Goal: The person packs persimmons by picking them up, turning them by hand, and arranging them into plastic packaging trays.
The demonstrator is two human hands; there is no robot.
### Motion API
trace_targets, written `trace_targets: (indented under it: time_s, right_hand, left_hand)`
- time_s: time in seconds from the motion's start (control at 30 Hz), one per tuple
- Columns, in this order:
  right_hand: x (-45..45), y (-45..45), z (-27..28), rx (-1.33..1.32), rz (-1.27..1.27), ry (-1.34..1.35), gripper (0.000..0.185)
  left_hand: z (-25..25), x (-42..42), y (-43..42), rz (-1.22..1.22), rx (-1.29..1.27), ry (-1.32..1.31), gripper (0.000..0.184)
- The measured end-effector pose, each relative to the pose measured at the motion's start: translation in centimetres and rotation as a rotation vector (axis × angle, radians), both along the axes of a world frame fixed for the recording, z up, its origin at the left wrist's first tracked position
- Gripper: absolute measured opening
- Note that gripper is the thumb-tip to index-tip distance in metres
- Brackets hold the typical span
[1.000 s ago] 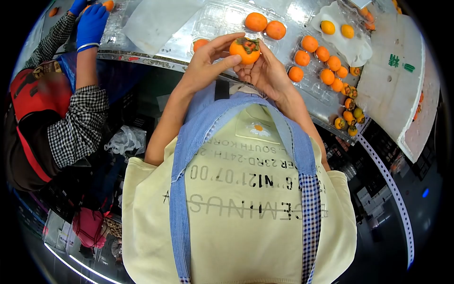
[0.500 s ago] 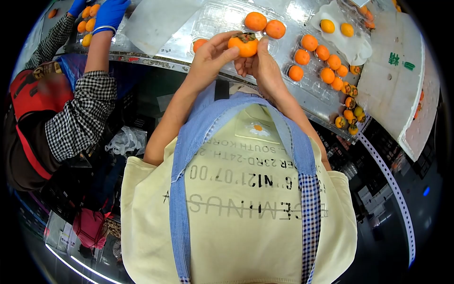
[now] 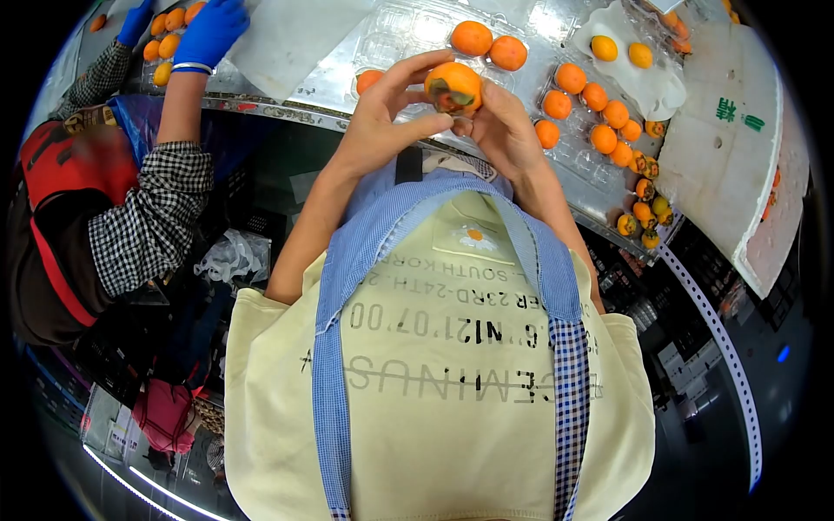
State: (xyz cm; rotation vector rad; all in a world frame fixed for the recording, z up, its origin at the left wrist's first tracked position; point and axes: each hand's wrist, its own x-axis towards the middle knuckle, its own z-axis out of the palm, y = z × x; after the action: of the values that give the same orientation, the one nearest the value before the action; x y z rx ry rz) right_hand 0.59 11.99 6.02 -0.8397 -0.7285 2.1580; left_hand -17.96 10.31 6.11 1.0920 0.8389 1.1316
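An orange persimmon is held between my two hands above the table's front edge, its green-brown calyx facing down toward me. My left hand grips it from the left, fingers curled over its upper side and thumb beneath. On the right, my right hand has its fingers and thumb against the fruit. Behind the hands, a clear plastic tray holds two persimmons at its right and one at its lower left. Another clear tray with several persimmons lies to the right.
A co-worker's blue-gloved hand is over persimmons at the upper left. A white liner bears two yellow-orange fruits. Loose persimmons lie by the table's right corner, beside a foam box.
The persimmon between my hands has turned, so its calyx has gone from the top to the lower side. The co-worker's gloved hand has moved right, uncovering fruit.
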Motion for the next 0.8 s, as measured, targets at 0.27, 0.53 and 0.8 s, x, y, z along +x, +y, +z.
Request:
trace_targets:
  time_s: [0.27, 0.53, 0.8]
  right_hand:
    - [-1.5, 0.1, 1.6, 0.533, -0.177, -0.567, 0.053]
    - [-2.1, -0.6, 1.9, 0.955, -0.145, -0.802, 0.055]
    - [-2.1, -0.2, 0.7, 0.819, -0.095, -0.77, 0.054]
  left_hand:
    - [-0.4, -0.6, 0.4, -0.017, -0.297, -0.182, 0.05]
    - [-0.6, -0.7, -0.5, -0.013, -0.422, -0.247, 0.045]
    - [0.4, -0.3, -0.1, 0.08, -0.412, -0.134, 0.04]
